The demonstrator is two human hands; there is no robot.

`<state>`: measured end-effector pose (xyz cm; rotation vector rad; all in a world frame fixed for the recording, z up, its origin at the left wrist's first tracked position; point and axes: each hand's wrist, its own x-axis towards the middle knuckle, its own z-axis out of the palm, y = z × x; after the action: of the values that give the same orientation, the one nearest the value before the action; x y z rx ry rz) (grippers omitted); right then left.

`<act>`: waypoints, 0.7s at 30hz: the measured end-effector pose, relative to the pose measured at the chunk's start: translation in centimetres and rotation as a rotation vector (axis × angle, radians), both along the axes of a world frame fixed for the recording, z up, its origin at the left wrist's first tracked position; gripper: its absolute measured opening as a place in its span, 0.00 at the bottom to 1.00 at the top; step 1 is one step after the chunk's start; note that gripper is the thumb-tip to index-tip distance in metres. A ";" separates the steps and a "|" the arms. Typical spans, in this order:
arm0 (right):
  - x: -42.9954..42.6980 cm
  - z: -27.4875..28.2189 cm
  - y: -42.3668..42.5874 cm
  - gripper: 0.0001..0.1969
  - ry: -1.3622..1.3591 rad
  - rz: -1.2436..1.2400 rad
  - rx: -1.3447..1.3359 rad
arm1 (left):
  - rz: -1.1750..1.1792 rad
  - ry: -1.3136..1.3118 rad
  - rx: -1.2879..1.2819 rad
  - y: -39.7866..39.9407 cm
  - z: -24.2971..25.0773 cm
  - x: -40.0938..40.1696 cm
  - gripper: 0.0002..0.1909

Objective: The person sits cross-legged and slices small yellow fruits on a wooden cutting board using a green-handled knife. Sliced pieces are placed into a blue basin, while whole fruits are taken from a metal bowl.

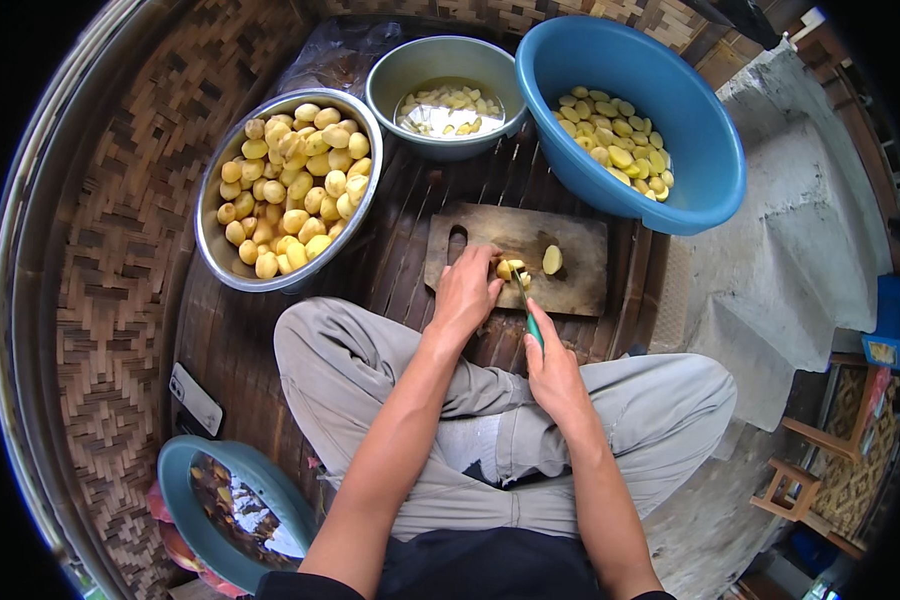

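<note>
A worn wooden cutting board [570, 289] with a handle slot lies on the slatted floor before my crossed legs. My left hand [466, 289] rests over its left half, fingertips steadying a peeled potato [503, 270]. In my right hand [553, 367] is a knife [534, 330] with a green handle, its narrow blade down in the potato. Small cut pieces [524, 280] sit by the blade, partly hidden by it. Apart from them, to the right on the board, lies one halved potato [552, 259], its pale cut face up.
At the left stands a metal basin [208, 225] heaped with peeled potatoes. Behind the board are a grey-green basin [390, 75] of cut pieces in water and a large blue tub [690, 112] of halved potatoes. A teal basin [172, 480] holds murky water and peelings, near a phone [199, 401]. Concrete steps [780, 322] descend at right.
</note>
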<state>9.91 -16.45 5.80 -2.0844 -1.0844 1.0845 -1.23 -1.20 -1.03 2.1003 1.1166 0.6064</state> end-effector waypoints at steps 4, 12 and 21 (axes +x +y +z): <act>0.5 -0.1 0.7 0.26 0.081 -0.098 -0.015 | -0.037 0.056 0.060 -0.5 0.5 0.1 0.27; 0.7 -2.1 1.1 0.25 0.110 -0.224 0.157 | -0.092 0.059 0.199 -0.7 -0.3 1.5 0.21; 1.0 -1.8 1.3 0.25 0.181 -0.259 0.070 | 0.018 -0.129 -0.036 0.0 -0.3 1.5 0.15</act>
<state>10.94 -15.12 3.96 -1.9635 -0.7320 1.0655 0.31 -1.21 -1.33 1.9930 1.0669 0.7146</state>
